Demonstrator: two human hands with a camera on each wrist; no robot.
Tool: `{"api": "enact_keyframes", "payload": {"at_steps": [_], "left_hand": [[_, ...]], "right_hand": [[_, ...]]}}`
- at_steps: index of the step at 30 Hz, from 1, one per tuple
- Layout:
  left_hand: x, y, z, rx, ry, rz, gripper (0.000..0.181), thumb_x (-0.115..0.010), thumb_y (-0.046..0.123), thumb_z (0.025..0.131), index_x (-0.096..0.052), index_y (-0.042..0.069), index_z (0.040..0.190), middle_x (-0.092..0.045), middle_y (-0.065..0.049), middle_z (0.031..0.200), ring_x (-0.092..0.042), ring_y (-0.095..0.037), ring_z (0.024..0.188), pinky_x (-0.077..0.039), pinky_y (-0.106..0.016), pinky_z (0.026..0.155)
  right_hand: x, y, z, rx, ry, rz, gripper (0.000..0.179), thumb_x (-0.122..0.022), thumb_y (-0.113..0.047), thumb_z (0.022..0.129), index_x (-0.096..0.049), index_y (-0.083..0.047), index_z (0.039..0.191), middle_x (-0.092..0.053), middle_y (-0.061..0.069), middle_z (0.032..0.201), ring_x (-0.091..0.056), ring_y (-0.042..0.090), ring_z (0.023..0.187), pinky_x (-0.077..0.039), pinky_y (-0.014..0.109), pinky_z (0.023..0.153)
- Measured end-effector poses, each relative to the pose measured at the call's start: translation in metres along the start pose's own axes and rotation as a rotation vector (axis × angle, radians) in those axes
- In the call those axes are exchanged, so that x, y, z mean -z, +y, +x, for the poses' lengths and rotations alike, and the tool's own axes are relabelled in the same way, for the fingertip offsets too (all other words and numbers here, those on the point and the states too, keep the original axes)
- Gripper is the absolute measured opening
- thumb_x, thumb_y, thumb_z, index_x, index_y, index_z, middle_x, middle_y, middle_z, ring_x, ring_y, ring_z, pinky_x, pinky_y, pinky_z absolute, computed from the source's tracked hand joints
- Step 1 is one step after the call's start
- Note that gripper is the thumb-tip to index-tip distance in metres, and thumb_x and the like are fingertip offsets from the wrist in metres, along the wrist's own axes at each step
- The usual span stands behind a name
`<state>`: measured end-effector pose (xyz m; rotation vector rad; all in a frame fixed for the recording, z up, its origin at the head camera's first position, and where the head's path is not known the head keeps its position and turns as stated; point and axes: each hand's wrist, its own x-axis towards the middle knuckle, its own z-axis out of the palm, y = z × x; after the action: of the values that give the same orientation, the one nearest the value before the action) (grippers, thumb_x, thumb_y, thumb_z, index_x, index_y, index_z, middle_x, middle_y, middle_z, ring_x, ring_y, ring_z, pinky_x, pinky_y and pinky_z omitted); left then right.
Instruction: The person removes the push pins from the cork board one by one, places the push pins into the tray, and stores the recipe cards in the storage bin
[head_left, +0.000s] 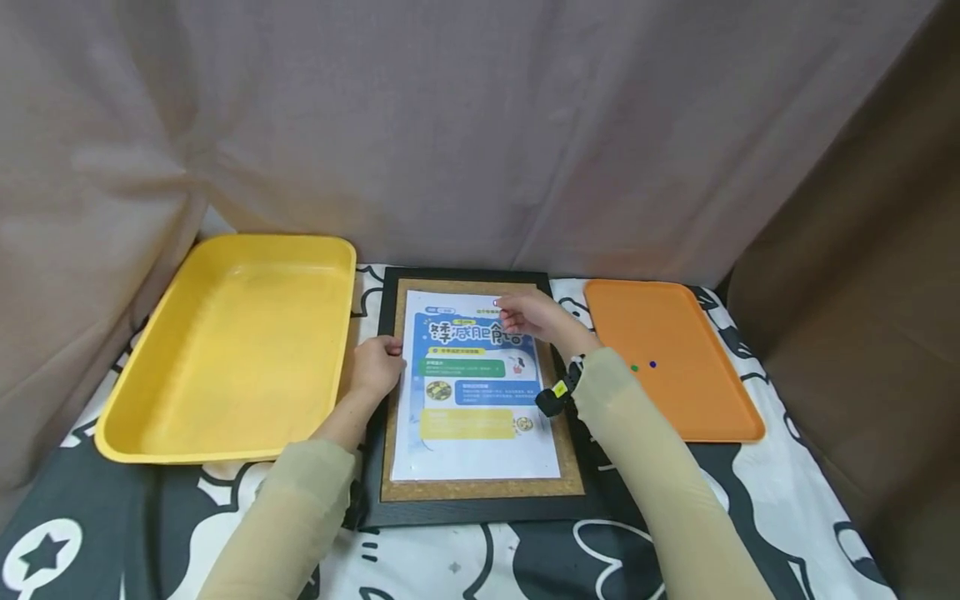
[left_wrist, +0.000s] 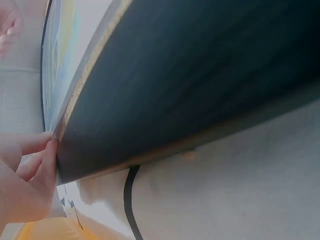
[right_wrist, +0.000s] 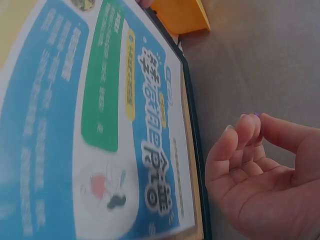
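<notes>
A printed paper poster (head_left: 468,454), blue, green and yellow, lies on a cork board (head_left: 480,490) with a black frame (head_left: 487,510). At the sheet's left edge, my left hand (head_left: 377,367) pinches the paper between thumb and finger; the left wrist view shows these fingertips (left_wrist: 51,142) right at the edge. Over the poster's upper right corner is my right hand (head_left: 534,317). Its thumb and fingers pinch a small purple pushpin (right_wrist: 257,114), mostly hidden by the fingertips. Green (head_left: 634,367) and blue (head_left: 652,364) pins lie on the orange tray (head_left: 705,408).
To the left of the board stands a deep yellow tray (head_left: 225,350), its right rim close to my left forearm. The orange tray lies to the right, partly behind my right sleeve (head_left: 637,417). A patterned cloth (head_left: 442,558) covers the table, and a grey curtain (head_left: 465,133) hangs behind.
</notes>
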<state>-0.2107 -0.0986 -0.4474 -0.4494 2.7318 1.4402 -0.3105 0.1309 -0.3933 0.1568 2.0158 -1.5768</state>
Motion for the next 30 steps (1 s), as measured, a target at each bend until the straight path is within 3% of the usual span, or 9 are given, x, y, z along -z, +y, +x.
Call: {"api": "enact_keyframes", "payload": {"at_steps": [6,11,16,30], "left_hand": [[-0.001,0.001,0.001,-0.005,-0.003,-0.001,0.03,-0.058,0.0,0.086,-0.06,-0.005,0.116,-0.063,-0.02,0.108,-0.06,-0.029,0.097,-0.055,-0.037,0.085],[-0.002,0.003,0.001,-0.008,-0.007,0.004,0.03,-0.058,0.0,0.086,-0.06,-0.005,0.116,-0.064,-0.02,0.108,-0.06,-0.029,0.098,-0.054,-0.037,0.085],[-0.002,0.004,0.001,0.004,-0.018,0.001,0.031,-0.057,0.001,0.087,-0.059,-0.004,0.118,-0.063,-0.02,0.11,-0.06,-0.029,0.099,-0.054,-0.037,0.086],[0.002,0.001,0.008,0.028,-0.061,-0.02,0.037,-0.057,0.002,0.088,-0.055,-0.004,0.124,-0.062,-0.02,0.112,-0.061,-0.028,0.1,-0.054,-0.036,0.087]], "right_hand": [[0.021,0.007,-0.013,0.009,-0.011,0.036,0.036,-0.046,-0.017,0.097,-0.042,0.006,0.124,-0.053,0.0,0.068,-0.05,0.009,0.058,-0.048,0.016,0.056],[0.038,0.017,-0.025,0.041,-0.021,0.068,0.019,-0.044,-0.015,0.097,-0.056,-0.001,0.095,-0.055,-0.001,0.065,-0.051,0.01,0.058,-0.05,0.017,0.057],[0.053,0.027,-0.033,0.082,-0.081,0.134,0.033,-0.039,-0.009,0.098,-0.059,-0.014,0.071,-0.054,-0.004,0.061,-0.051,0.007,0.055,-0.049,0.017,0.057],[0.068,0.038,-0.045,0.085,-0.096,0.176,0.038,-0.038,-0.01,0.098,-0.062,-0.015,0.069,-0.058,-0.005,0.06,-0.054,0.006,0.056,-0.049,0.016,0.058]]}}
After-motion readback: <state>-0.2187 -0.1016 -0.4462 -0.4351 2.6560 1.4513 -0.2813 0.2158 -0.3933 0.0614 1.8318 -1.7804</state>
